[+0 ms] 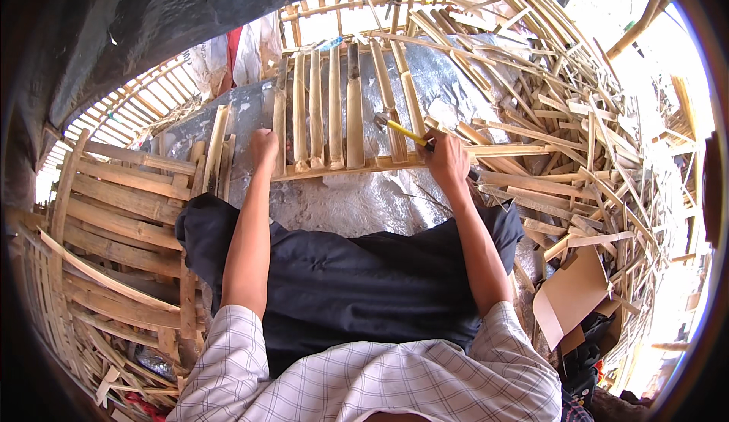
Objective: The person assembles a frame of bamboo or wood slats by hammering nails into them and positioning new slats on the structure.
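My right hand (449, 159) is wrapped around a hammer (406, 131) with a yellow shaft. Its metal head points up and left, over one of the bamboo slats on the right. My left hand (264, 147) is closed just left of the leftmost slat; whatever it may hold is hidden. In front of me lies a rack of several split bamboo slats (335, 111), set side by side with gaps. Their near ends rest along a bamboo crosspiece (372, 166), which runs from near my left hand toward my right.
Grey plastic sheeting (326, 206) lies under the slats. On the right is a large heap of loose bamboo strips (585, 149), with a piece of cardboard (573, 293) nearer me. A finished-looking bamboo panel (125, 217) stands at left. Dark tarpaulin (152, 27) hangs overhead.
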`<state>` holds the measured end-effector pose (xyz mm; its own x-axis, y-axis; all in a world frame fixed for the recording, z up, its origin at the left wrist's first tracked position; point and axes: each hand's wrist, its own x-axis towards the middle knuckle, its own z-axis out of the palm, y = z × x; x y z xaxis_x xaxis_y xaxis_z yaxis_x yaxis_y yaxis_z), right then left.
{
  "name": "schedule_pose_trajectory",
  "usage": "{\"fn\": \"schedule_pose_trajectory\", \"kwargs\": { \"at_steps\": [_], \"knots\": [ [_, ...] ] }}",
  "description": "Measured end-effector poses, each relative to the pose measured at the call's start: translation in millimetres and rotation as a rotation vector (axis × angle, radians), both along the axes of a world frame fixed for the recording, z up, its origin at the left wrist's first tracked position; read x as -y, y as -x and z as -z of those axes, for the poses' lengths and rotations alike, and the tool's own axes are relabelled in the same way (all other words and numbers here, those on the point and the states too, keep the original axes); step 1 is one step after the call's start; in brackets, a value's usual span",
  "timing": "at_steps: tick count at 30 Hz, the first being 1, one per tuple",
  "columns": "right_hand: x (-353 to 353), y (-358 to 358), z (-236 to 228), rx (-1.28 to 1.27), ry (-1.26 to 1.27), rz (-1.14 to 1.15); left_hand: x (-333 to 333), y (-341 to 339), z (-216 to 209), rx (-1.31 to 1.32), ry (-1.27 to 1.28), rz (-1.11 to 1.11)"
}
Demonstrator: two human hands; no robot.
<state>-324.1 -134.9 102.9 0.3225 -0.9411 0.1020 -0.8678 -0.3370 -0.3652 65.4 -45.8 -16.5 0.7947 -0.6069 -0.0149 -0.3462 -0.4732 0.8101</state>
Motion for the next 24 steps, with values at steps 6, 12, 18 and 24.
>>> {"fn": "schedule_pose_trajectory", "kwargs": {
  "at_steps": [6, 12, 18, 24],
  "knots": [
    [11.2, 6.2, 40.5, 0.067, 0.171, 0.007, 1.9, 3.1, 0.5, -0.024, 0.141, -0.066],
    [17.0, 1.8, 55.3, 0.115, 0.148, 0.029, 4.0, -15.9, 6.6, 0.078, 0.193, -0.061],
    [12.9, 2.4, 58.9, 0.223, 0.224, 0.078, 2.1, -5.0, -7.0, 0.155, 0.256, -0.043],
    [5.1, 5.5, 50.3, 0.322, 0.148, 0.122, -1.5, 2.3, -13.5, 0.140, 0.290, -0.035]
  ]
}}
